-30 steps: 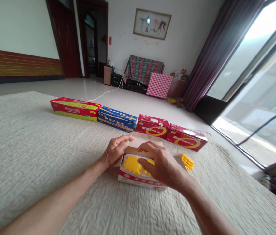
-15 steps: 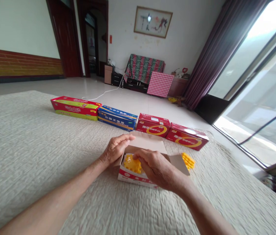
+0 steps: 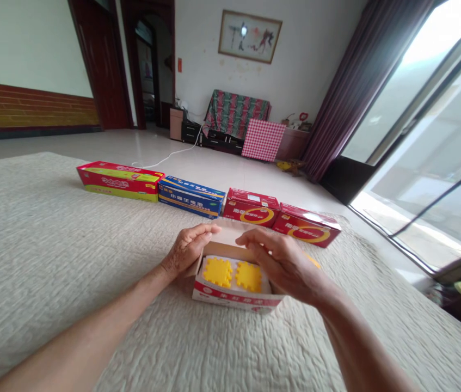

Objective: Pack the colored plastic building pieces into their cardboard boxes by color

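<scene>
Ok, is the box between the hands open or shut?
Open. The box has its back flap folded away from the top, and two yellow pieces show inside.

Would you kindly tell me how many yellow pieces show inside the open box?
2: the left piece and the right piece, side by side in the open box; others may be hidden beneath.
</scene>
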Demonstrator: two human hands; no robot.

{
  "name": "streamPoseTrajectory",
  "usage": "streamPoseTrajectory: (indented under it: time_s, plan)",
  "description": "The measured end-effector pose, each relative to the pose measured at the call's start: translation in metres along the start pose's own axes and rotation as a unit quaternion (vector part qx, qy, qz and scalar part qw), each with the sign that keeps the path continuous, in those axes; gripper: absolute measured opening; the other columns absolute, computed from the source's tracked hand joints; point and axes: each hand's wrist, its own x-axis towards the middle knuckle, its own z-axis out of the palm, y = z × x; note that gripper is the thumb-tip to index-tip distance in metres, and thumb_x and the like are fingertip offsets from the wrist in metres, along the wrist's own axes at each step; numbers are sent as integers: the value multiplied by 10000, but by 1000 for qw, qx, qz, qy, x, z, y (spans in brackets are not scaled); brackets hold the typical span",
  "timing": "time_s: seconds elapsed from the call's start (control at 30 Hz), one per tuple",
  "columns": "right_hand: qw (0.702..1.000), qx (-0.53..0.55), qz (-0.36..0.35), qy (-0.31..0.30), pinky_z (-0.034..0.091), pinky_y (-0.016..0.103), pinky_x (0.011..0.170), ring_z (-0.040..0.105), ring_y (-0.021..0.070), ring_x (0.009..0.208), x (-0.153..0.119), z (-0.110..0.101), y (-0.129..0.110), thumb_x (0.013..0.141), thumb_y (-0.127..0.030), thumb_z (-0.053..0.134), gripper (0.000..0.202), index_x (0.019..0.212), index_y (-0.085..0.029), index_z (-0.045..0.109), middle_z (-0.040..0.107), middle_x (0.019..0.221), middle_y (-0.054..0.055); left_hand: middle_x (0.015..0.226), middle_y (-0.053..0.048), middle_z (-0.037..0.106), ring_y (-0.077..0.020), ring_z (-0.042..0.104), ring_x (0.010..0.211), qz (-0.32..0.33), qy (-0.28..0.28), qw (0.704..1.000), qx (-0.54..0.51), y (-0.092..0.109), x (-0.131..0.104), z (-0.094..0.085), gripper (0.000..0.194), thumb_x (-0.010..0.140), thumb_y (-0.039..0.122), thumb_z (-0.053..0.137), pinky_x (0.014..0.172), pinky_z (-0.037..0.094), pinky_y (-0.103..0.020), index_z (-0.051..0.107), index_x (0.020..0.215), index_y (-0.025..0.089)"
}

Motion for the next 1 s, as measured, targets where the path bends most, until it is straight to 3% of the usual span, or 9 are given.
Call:
streamPoseTrajectory:
  time_s: [0.13,0.2,0.3,0.4,0.5,0.7,0.9,1.0]
  plan:
    - [984,-9,49,168,517,323,740,650,173,839,-19,-49,51,906,-302,458,220,943,-195,647,703,925,39,1118,-72,719,-261,597,1166,-17,2,1000,-1,-2,-1,-1,351,828,401,523,1049,423,-395,719,1001,168]
    - [974,-30,106,200,531,343,716,657,191,803,-36,-64,89,871,-331,500,212,906,-190,654,704,863,51,1134,-66,713,-267,585,1182,-18,-4,1000,1,-4,-1,-2,357,824,422,536,1064,408,-404,721,1014,183]
    - [973,-40,192,124,548,381,741,675,220,815,-62,-70,142,807,-338,562,185,848,-198,676,719,868,65,1139,-66,712,-278,583,1183,-24,-2,1000,-3,-8,0,-2,370,813,455,551,1068,403,-414,728,1003,192]
    - [959,-8,275,62,549,389,785,688,238,884,-77,-59,173,749,-336,621,238,921,-186,689,721,980,90,1145,-60,709,-285,575,1192,-31,-2,1000,1,-8,0,-3,383,804,480,558,1081,389,-413,730,1002,201]
    - [952,21,304,31,536,350,787,680,220,893,-79,-47,180,747,-361,638,276,949,-179,685,719,996,82,1159,-53,704,-288,566,1205,-39,-6,999,7,-8,-1,-4,391,796,492,565,1087,382,-410,729,1011,210]
    - [944,33,327,-7,491,275,630,628,159,687,-74,-37,180,742,-314,609,177,831,-178,680,694,758,12,1135,-64,713,-289,586,1177,-34,1,999,3,-6,-1,-3,393,792,490,567,1075,395,-413,732,994,197]
    - [958,22,284,34,526,325,680,644,192,747,-74,-39,194,693,-339,640,196,816,-187,657,694,807,31,1123,-64,718,-274,597,1163,-28,-2,1000,3,-5,0,-3,377,806,459,551,1049,422,-396,727,994,184]
    - [964,1,253,86,544,377,726,657,212,788,-69,-49,184,693,-377,646,249,863,-196,650,696,848,45,1124,-61,717,-263,600,1156,-22,-1,1000,4,-4,0,-2,365,819,439,538,1038,429,-382,722,1000,181]
